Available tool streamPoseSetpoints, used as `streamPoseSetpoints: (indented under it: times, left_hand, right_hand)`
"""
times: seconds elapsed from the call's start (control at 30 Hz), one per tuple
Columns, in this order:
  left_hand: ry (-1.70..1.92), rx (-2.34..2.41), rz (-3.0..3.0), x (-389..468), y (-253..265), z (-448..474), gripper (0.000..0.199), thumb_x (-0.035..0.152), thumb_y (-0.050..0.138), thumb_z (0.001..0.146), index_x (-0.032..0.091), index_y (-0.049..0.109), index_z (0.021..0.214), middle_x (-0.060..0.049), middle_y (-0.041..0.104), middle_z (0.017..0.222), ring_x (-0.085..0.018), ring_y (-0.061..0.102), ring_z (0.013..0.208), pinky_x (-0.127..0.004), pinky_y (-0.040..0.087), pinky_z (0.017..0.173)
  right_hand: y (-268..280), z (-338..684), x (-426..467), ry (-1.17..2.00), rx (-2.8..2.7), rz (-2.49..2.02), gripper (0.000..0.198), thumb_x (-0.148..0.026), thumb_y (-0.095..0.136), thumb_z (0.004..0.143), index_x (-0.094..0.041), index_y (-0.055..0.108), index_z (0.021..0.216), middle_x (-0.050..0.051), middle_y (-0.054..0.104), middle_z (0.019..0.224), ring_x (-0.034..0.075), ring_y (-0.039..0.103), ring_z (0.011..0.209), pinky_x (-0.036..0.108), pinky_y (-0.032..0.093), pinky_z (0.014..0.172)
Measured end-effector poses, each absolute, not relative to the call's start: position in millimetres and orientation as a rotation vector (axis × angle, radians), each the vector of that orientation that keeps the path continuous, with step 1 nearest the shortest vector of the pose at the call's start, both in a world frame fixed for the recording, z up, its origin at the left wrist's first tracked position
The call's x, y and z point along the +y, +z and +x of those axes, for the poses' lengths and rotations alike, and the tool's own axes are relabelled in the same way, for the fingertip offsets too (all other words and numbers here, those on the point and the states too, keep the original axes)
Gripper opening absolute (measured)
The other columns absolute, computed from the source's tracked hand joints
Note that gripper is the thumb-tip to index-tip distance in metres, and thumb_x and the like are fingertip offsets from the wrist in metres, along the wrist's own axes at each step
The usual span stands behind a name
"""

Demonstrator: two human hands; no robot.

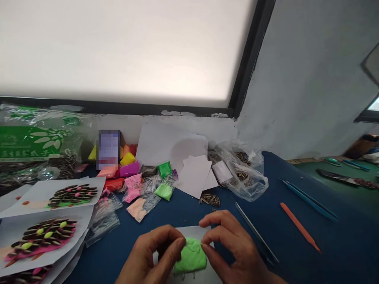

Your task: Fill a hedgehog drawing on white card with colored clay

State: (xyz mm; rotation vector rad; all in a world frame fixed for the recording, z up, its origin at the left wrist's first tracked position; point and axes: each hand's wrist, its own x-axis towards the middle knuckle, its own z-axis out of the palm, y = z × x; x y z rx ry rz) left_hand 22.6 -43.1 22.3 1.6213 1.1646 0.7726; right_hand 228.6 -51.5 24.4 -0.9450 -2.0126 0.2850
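A lumpy slab of light green modelling clay [191, 260] lies on a white sheet of paper [209, 272] in front of me, with small pen lines under its lower edge. My left hand [158, 252] is at the clay's left side, thumb and forefinger curled together; whatever lies between them is hidden. At the right edge, my right hand [233, 244] has thumb and forefinger pinched close against the clay, its other fingers bent above. Whether a small bit sits in that pinch I cannot make out. Loose sunflower seeds [210, 200] lie beyond the paper.
Bags of coloured clay [133, 187] and white paper cards [194, 175] stand at the back. A plastic bag of seeds [244, 173] is behind right. Seed-covered hedgehog pictures [44, 236] are stacked left. Tweezers [256, 232], an orange tool [299, 227] and blue pens [308, 199] lie right.
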Motion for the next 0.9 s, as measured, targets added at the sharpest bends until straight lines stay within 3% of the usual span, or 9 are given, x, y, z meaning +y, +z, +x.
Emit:
streamPoseSetpoints:
  times: [0.17,0.3,0.43,0.63,0.77,0.9]
  left_hand:
    - [0.971,1.177,2.031,-30.8,-0.8,12.1,0.025,0.031,0.043,0.097,0.023,0.063,0.085,-0.004,0.066,0.094,-0.019,0.06,0.088,-0.025,0.046,0.079]
    - [0.88,1.311,2.366,-26.5,-13.2,10.2,0.023,0.015,0.04,0.094,0.022,0.061,0.088,-0.005,0.065,0.09,-0.021,0.058,0.084,-0.03,0.045,0.075]
    - [0.505,1.539,2.586,-23.1,-11.4,13.9,0.024,0.002,0.046,0.079,0.02,0.061,0.085,-0.006,0.062,0.088,-0.025,0.056,0.081,-0.035,0.044,0.073]
    - [0.326,1.616,2.581,-18.7,-5.6,16.9,0.025,0.003,0.041,0.081,0.02,0.061,0.085,-0.007,0.061,0.088,-0.026,0.057,0.083,-0.036,0.043,0.074]
    - [0.408,1.585,2.416,-16.2,-2.1,12.3,0.029,0.017,0.032,0.093,0.02,0.057,0.079,-0.006,0.06,0.085,-0.023,0.058,0.079,-0.034,0.043,0.071]
    - [0.535,1.514,2.269,-11.9,3.2,7.9,0.029,0.024,0.035,0.092,0.02,0.058,0.075,-0.004,0.06,0.08,-0.021,0.059,0.075,-0.03,0.042,0.066]
  right_hand:
    - [12.6,236.9,-47.3,0.273,-2.076,-1.041,0.015,-0.007,0.053,0.087,-0.02,0.061,0.085,0.009,0.062,0.098,0.022,0.062,0.09,0.035,0.052,0.077]
    - [8.8,238.2,-45.1,0.263,-2.098,-1.027,0.014,-0.007,0.052,0.088,-0.019,0.06,0.087,0.008,0.062,0.095,0.021,0.061,0.086,0.035,0.05,0.074]
    - [10.4,237.8,-42.4,0.239,-2.116,-1.042,0.015,-0.007,0.051,0.089,-0.02,0.059,0.088,0.007,0.062,0.094,0.021,0.059,0.087,0.035,0.048,0.074]
    - [11.2,238.6,-41.2,0.226,-2.169,-1.092,0.014,-0.009,0.054,0.089,-0.02,0.061,0.085,0.006,0.06,0.093,0.02,0.057,0.083,0.033,0.046,0.072]
    - [10.8,237.7,-41.4,0.217,-2.21,-1.133,0.015,-0.007,0.054,0.088,-0.02,0.06,0.083,0.004,0.06,0.086,0.018,0.055,0.076,0.031,0.042,0.069]
    - [8.7,237.8,-41.0,0.229,-2.233,-1.148,0.017,-0.005,0.053,0.087,-0.019,0.057,0.079,0.002,0.06,0.078,0.017,0.054,0.07,0.028,0.039,0.064]
